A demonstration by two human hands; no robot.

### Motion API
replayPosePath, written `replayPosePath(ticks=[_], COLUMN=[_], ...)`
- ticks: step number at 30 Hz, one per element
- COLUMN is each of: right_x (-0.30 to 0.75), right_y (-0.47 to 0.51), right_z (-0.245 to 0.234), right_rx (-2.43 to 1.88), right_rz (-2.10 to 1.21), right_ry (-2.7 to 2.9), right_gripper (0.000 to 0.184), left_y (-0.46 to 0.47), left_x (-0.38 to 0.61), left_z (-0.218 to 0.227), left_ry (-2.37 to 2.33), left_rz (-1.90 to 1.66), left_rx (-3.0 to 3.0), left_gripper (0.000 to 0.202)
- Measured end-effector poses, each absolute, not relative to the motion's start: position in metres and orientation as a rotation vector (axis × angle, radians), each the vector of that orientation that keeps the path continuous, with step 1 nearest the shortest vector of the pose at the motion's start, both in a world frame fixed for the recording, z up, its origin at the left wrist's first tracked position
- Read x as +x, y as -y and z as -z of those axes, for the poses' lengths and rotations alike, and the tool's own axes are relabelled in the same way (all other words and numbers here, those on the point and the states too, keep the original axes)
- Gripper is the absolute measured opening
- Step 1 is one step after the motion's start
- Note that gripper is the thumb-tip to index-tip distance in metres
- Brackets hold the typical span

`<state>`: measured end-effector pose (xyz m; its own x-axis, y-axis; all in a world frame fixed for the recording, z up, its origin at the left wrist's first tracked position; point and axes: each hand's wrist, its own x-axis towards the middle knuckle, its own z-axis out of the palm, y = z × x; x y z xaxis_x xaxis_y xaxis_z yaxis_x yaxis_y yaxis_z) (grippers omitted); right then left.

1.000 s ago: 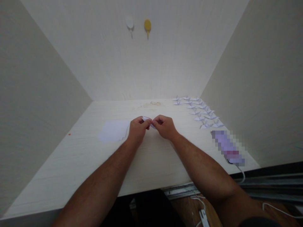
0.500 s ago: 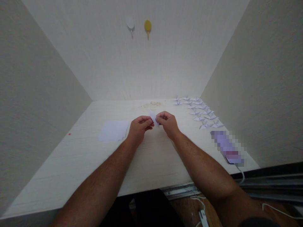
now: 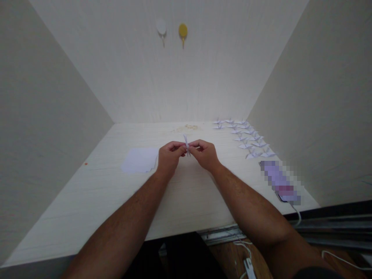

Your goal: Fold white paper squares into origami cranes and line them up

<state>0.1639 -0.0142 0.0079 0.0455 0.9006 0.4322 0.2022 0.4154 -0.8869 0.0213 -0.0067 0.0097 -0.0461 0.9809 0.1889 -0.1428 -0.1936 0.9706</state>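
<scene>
Between my two hands a small piece of folded white paper (image 3: 186, 140) stands almost edge-on to me, above the middle of the table. My left hand (image 3: 171, 154) pinches it from the left with thumb and fingers. From the other side my right hand (image 3: 205, 153) grips it the same way, so the fingertips of both hands nearly meet. The fingers hide the paper's middle; its tip sticks up above them and a bit shows below. Left of my left hand lies a stack of white paper sheets (image 3: 139, 159).
Several folded paper cranes (image 3: 243, 138) stand in rows at the table's back right. A phone (image 3: 279, 181) with a white cable (image 3: 298, 217) lies near the right edge. Walls close in the white table (image 3: 186, 201) at the back and sides. Two hooks (image 3: 183, 31) hang on the back wall.
The folded paper has turned from showing a flat face to nearly edge-on. My right hand's fingers have closed in towards my left hand's, and both hands now pinch the paper evenly.
</scene>
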Motion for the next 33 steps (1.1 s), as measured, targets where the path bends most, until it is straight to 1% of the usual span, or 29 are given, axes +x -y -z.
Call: replayPosePath(ticks=[5,11,19,25,33], right_x=[0.163,0.162,0.161,0.161,0.161], right_y=[0.014,0.014,0.016,0.016,0.015], right_z=[-0.004,-0.003,-0.004,-0.007,-0.007], right_rx=[-1.062,-1.079,-1.032,-1.089,-1.112], right_rz=[-0.581,-0.535,-0.566,-0.649,-0.719], right_ry=[1.602,1.570,1.519,1.469,1.428], right_gripper=[0.012,0.012,0.011,0.011,0.011], left_y=[0.008,0.012,0.017,0.018,0.015], left_x=[0.022,0.023,0.026,0.027,0.027], left_z=[-0.013,-0.015,-0.020,-0.022,-0.016], left_ry=[-1.091,-1.130,-1.228,-1.219,-1.282], left_rz=[-1.489,-1.462,-1.498,-1.499,-1.527], left_rx=[1.253,1.368,1.433,1.445,1.487], left_gripper=[0.017,0.017,0.013,0.012,0.008])
